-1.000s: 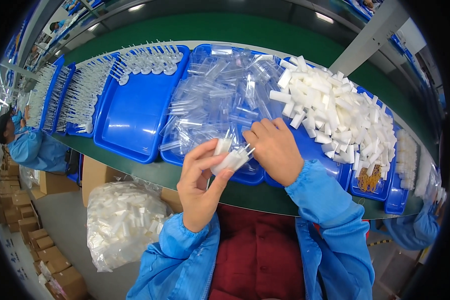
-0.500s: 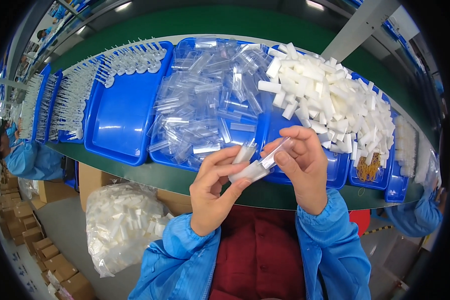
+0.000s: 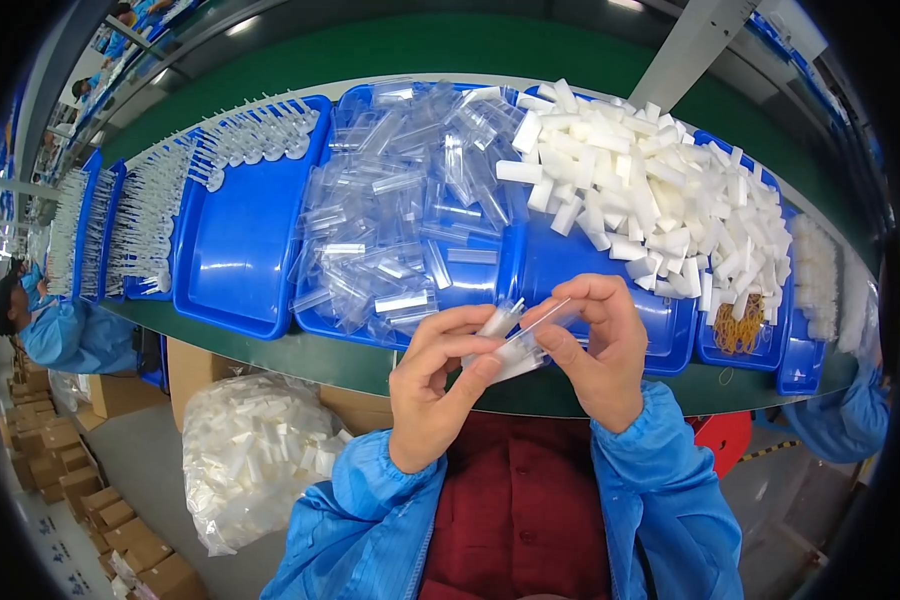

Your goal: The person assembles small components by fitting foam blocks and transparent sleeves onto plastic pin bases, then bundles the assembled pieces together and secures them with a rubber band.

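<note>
My left hand point(image 3: 438, 390) is closed round a white foam block point(image 3: 518, 358), thumb and fingers pressing its left part. A second piece, a white block in clear film point(image 3: 504, 318), sticks out between the fingers of that hand. With thumb and fingertips my right hand point(image 3: 602, 352) pinches a clear plastic sleeve point(image 3: 557, 316), tilted against the right end of the foam block. Whether the block is inside the sleeve is hard to see. Beyond the hands lies a blue tray point(image 3: 480, 278) of loose clear sleeves point(image 3: 390, 215), with a heap of white foam blocks point(image 3: 660, 190) to its right.
To the left stand a blue tray point(image 3: 238, 240) and trays of thin-stemmed white parts point(image 3: 150, 220). Yellow rubber bands point(image 3: 738, 328) lie at the right. Below the green table's edge sits a clear bag of white blocks point(image 3: 255, 440). Co-workers in blue point(image 3: 75, 330) are at both sides.
The clear sleeve in my right hand has shifted slightly and now tilts over the foam block's end. Both hands stay nearly in place; the whole view has moved a little.
</note>
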A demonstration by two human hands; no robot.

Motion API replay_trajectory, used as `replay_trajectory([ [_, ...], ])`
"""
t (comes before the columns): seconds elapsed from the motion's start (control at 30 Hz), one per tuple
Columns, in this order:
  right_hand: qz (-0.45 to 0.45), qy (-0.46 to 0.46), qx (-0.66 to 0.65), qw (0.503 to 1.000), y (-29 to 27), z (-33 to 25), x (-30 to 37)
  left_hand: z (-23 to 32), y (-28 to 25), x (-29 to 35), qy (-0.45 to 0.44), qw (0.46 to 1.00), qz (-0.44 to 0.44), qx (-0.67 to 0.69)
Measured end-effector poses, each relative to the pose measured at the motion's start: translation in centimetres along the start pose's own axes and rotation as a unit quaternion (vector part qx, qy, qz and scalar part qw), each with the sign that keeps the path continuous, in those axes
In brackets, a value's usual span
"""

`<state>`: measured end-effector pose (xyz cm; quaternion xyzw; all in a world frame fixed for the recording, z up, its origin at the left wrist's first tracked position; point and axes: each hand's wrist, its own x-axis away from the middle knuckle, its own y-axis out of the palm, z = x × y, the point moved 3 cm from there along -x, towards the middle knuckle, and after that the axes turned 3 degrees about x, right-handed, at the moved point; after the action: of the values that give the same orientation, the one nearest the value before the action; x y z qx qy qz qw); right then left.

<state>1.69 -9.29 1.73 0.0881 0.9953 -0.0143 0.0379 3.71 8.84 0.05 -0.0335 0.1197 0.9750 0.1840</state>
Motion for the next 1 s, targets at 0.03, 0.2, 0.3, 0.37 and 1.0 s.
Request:
replay_trajectory([
  [0.03, -0.007, 0.005, 0.002, 1.0, 0.0, 0.0, 0.2, 0.0, 0.1, 0.0, -0.011, 1.0, 0.005, -0.004],
  [0.2, -0.006, -0.041, 0.034, 0.999, -0.1, 0.1, 1.0, 0.0, 0.7, -0.4, -0.043, 0.998, 0.013, -0.037],
  [0.3, 0.003, -0.048, 0.041, 0.998, -0.4, 0.7, 1.2, 0.4, 1.2, -0.4, 0.055, 0.979, 0.009, -0.198],
  [0.37, 0.012, -0.044, 0.037, 0.998, -0.7, 0.8, 1.1, 0.7, 1.5, -0.3, 0.084, 0.968, 0.016, -0.234],
  [1.0, 0.015, -0.005, -0.008, 1.0, -1.1, 1.5, 0.8, 1.4, 2.3, -0.1, 0.179, 0.905, 0.035, -0.384],
])
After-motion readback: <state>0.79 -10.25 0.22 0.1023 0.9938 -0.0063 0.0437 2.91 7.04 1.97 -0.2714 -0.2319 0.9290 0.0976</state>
